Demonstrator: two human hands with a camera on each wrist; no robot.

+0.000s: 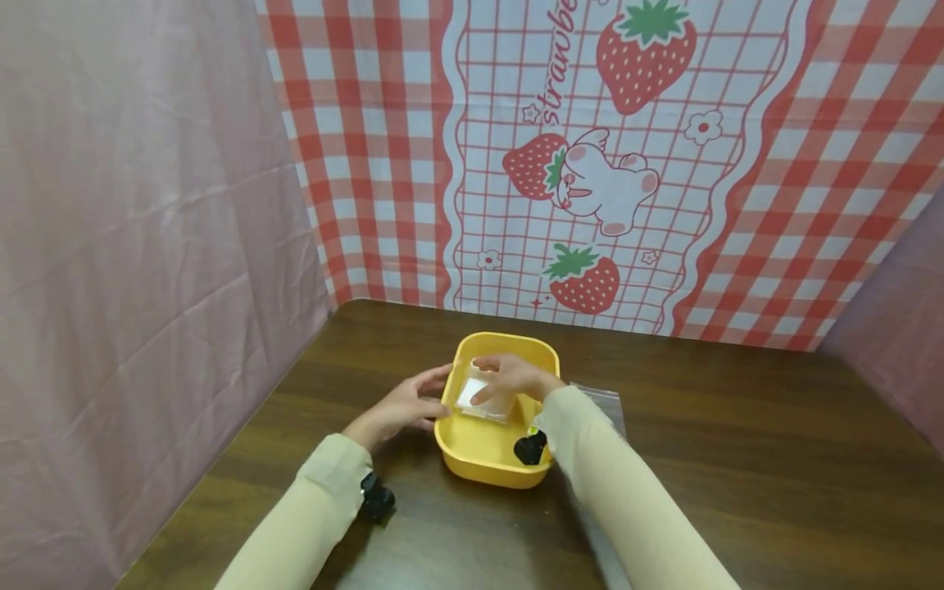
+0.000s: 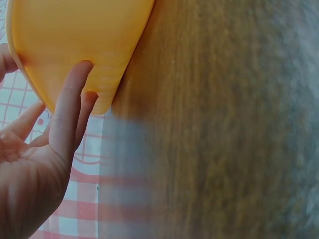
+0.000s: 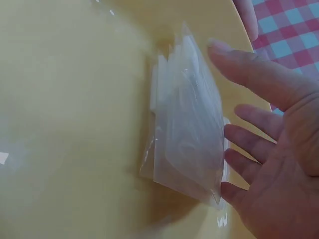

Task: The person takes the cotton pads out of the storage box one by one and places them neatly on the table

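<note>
A yellow plastic basin (image 1: 490, 474) stands on the table. Inside it, toward its left side, is a stack of clear plastic bags (image 3: 189, 124) with flat white contents; what these are cannot be made out. My right hand (image 1: 516, 378) reaches into the basin over the bags. In the right wrist view its fingertips (image 3: 238, 133) touch or nearly touch the stack's edge, with the thumb apart from it. My left hand (image 1: 401, 410) is at the basin's left wall, its fingers extended along the outside, as the left wrist view shows.
A clear zip bag (image 1: 606, 403) lies on the brown wooden table (image 1: 737, 442) just right of the basin, partly behind the right forearm. A strawberry-print checked cloth (image 1: 391, 164) hangs behind the table, and a pink curtain (image 1: 147, 246) hangs at the left.
</note>
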